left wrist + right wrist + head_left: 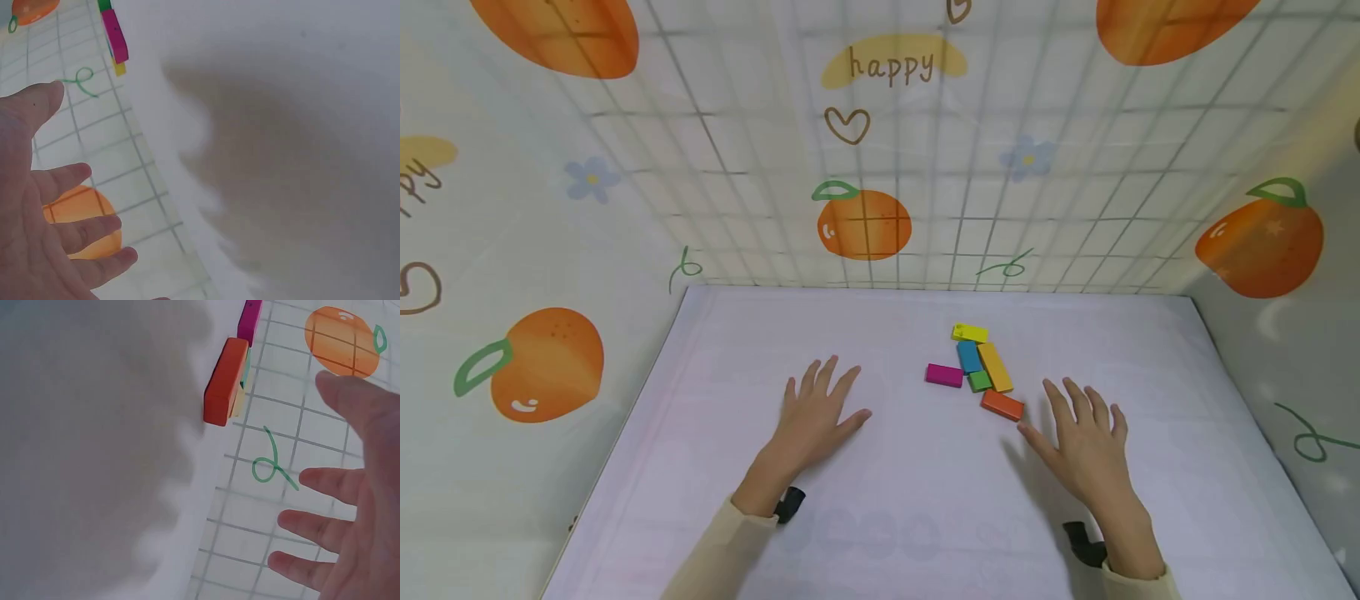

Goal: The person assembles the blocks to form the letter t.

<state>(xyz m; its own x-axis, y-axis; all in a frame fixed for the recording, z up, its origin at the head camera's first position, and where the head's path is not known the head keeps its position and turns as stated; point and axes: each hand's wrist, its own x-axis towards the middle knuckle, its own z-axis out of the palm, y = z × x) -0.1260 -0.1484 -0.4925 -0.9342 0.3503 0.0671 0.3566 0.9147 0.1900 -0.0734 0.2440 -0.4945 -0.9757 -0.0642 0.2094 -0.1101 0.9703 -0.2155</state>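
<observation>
Several coloured blocks lie close together right of the table's middle: a yellow block (970,333) at the back, a blue block (969,357), a longer amber block (996,367), a small green block (980,382), a magenta block (944,376) and an orange-red block (1002,405) in front. My left hand (816,417) is spread over the table, left of the magenta block and apart from it. On the other side my right hand (1082,446) hovers with straight, spread fingers, its thumb tip near the orange-red block (225,381). Neither hand holds anything.
The white table (880,517) meets a grid-patterned cloth wall (760,208) at the back, printed with oranges. Further cloth walls stand at the left (497,483) and right (1285,350). Black straps (790,505) show at both wrists.
</observation>
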